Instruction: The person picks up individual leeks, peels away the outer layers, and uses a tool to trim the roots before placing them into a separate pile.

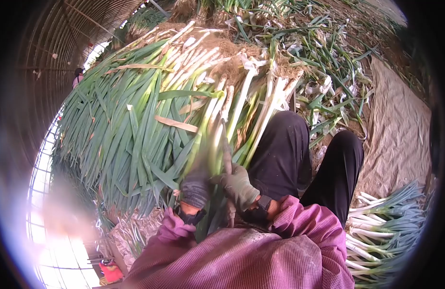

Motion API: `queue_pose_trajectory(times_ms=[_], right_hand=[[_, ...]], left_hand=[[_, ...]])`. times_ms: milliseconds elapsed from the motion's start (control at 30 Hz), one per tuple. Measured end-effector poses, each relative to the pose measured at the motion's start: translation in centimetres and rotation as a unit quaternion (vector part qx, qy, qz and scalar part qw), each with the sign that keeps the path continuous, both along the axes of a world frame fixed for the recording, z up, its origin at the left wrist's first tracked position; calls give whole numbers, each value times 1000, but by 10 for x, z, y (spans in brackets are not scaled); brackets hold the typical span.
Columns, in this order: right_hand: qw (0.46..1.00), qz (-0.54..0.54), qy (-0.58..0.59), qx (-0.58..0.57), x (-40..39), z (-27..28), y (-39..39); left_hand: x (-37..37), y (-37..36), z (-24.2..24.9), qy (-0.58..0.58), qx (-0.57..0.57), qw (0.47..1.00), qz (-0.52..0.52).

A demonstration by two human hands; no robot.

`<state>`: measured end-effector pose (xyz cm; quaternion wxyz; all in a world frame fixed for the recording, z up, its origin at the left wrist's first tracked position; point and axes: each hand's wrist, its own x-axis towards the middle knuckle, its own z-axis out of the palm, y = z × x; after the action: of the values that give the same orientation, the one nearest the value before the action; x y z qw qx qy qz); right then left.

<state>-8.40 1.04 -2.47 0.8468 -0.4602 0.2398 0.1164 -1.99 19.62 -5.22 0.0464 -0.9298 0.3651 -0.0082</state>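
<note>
My left hand point(195, 190), in a dark knit glove, is closed around the stalks of a long green onion point(198, 144). Blur hides its fingertips. Green leaves hang below that hand. Beside it, my right hand point(238, 186) in a grey-green glove grips a slim brownish rod-like tool point(226, 156) with a narrow grey tip. The tool points away from me, its tip among the white stalks, and its lower end reaches down to my lap. A big heap of long green onions point(131, 130) lies in front and to the left, roots away from me.
Trimmed leaves and peelings point(323, 62) litter the ground ahead and right. A brown cloth sheet point(395, 130) lies at the right. Cleaned green onions point(376, 236) are stacked at lower right. My bent knees point(285, 144) adjoin the heap. Another person point(78, 77) stands far left in the arched greenhouse.
</note>
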Motion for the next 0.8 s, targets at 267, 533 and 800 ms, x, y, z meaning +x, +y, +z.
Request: queue_pose_trajectory(times_ms=[267, 533, 800], right_hand=[[999, -24, 22, -3, 14, -8, -1], [1000, 6, 18, 1, 14, -9, 3], [1000, 2, -10, -10, -14, 38, 6]], left_hand=[[-46, 8, 10, -62, 140, 986, 59], [-61, -13, 37, 19, 157, 981, 108], [-5, -14, 35, -44, -54, 997, 45]])
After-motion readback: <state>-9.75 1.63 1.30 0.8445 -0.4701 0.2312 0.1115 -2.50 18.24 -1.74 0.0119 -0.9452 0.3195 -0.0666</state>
